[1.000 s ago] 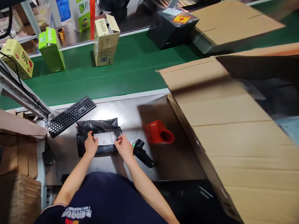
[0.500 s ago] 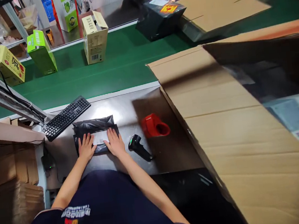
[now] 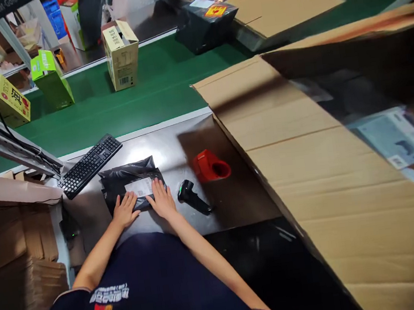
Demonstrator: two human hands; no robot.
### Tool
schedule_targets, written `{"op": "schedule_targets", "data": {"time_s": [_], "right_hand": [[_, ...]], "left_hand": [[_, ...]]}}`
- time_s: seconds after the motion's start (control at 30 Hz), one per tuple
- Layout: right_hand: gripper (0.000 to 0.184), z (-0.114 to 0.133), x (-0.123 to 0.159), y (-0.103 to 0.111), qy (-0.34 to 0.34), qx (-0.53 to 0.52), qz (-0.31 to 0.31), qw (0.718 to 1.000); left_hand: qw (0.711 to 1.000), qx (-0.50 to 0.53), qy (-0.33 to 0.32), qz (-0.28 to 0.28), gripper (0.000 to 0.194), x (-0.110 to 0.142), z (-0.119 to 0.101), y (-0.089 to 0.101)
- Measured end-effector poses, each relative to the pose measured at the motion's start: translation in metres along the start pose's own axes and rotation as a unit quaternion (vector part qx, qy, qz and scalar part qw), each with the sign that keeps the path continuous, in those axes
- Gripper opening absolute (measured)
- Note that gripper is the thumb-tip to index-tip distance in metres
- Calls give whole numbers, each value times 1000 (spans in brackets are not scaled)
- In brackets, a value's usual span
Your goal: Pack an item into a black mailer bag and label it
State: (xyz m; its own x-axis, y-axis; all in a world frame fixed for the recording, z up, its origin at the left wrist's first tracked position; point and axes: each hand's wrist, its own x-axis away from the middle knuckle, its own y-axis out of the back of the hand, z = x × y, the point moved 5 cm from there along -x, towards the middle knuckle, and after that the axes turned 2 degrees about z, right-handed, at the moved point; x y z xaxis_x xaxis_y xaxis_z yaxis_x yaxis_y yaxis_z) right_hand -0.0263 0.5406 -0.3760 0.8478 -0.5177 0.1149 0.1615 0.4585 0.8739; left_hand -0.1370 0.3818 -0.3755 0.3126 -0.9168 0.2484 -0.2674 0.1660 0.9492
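Both hands slid to near edge of black parcel (image 3: 130,180), flat, open; left hand (image 3: 125,210), right hand (image 3: 163,201).

A: What do I have around the bench?

B: I see a black keyboard (image 3: 90,164) at the left, angled. A barcode scanner (image 3: 191,196) lies on the dark tabletop (image 3: 175,144), with a red tape dispenser (image 3: 210,166) just beside it. A big open cardboard carton (image 3: 306,163) fills my right side.

A: And the belt?

B: On the green conveyor (image 3: 168,84): a yellow box (image 3: 4,99), a green box (image 3: 50,78), a beige box (image 3: 121,54), a black parcel (image 3: 206,22) and a flat carton (image 3: 282,2). Flattened cardboard (image 3: 27,257) is stacked at lower left.
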Motion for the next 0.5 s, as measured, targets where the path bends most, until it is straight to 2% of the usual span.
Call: {"op": "schedule_targets", "data": {"time_s": [0.17,0.23,0.3,0.37,0.4,0.47,0.5], "right_hand": [[75,8,2,7,-8,-23,-1,1000],[78,10,11,13,-22,-63,-32,997],[84,7,28,18,-58,-153,-95,982],[92,-2,48,18,-122,-274,-149,942],[92,-4,58,18,-152,-324,-162,920],[77,-1,75,21,-173,-389,-162,890],[68,6,81,28,-157,-400,-159,889]], "left_hand": [[1000,-5,9,13,70,32,17,-4],[999,5,39,-26,65,41,22,7],[988,16,112,-102,62,41,35,27],[966,27,194,-172,66,27,52,55],[957,31,216,-190,69,13,60,70],[961,30,205,-184,76,-26,66,101],[969,27,181,-165,77,-46,64,115]]}}
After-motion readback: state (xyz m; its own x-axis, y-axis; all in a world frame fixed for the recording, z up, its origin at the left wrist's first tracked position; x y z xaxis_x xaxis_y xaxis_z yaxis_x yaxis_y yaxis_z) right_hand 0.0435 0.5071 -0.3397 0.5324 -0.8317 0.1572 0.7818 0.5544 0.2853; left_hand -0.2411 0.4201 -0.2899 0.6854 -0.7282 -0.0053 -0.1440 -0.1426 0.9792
